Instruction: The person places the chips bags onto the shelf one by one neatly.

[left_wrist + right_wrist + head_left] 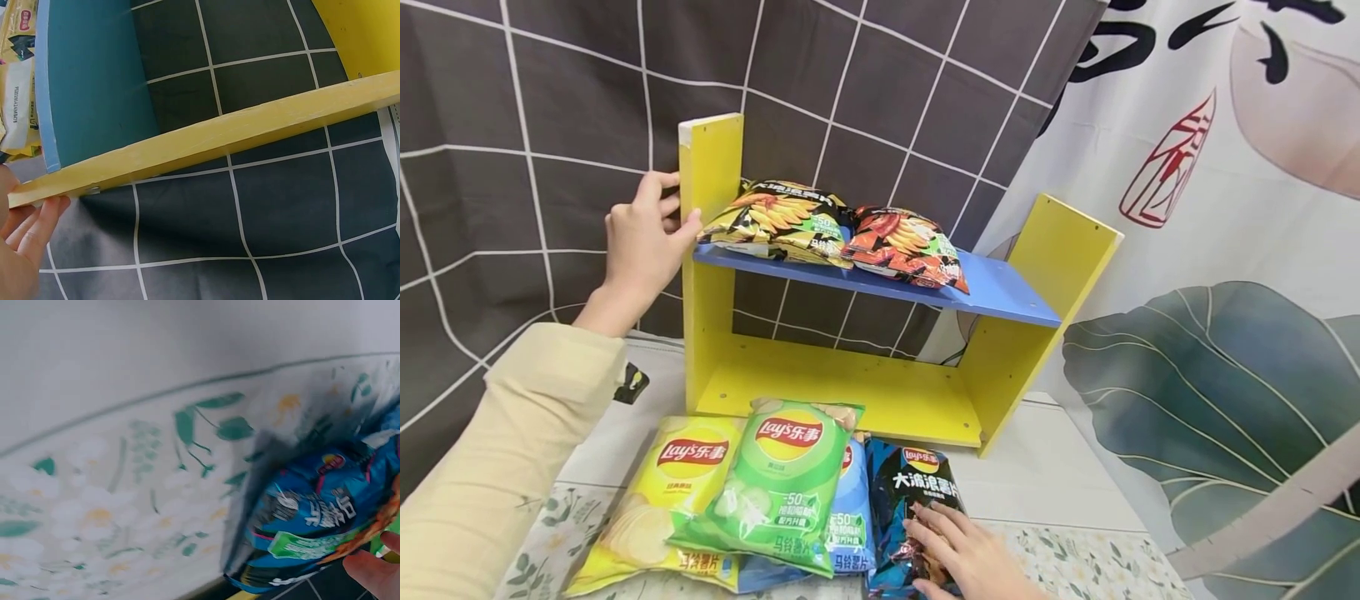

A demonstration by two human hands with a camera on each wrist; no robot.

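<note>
My left hand (643,237) pinches the left side panel (713,167) of a yellow shelf unit, thumb at the front edge and fingers behind. In the left wrist view its fingers (39,232) press against the panel's edge. On the blue shelf board (1000,287) lie a black-and-gold chip bag (782,221) and a red-and-black chip bag (906,246). My right hand (973,554) rests with spread fingers on a dark blue chip bag (898,475) in front of the unit. The right wrist view shows part of this hand (375,572) beside that bag (325,509).
Left of the dark blue bag lie a yellow Lay's bag (673,492), a green one (778,483) overlapping it, and a light blue one (853,521) partly covered. A floral cloth (1090,567) covers the table's front. A dark grid curtain (572,100) hangs behind the unit.
</note>
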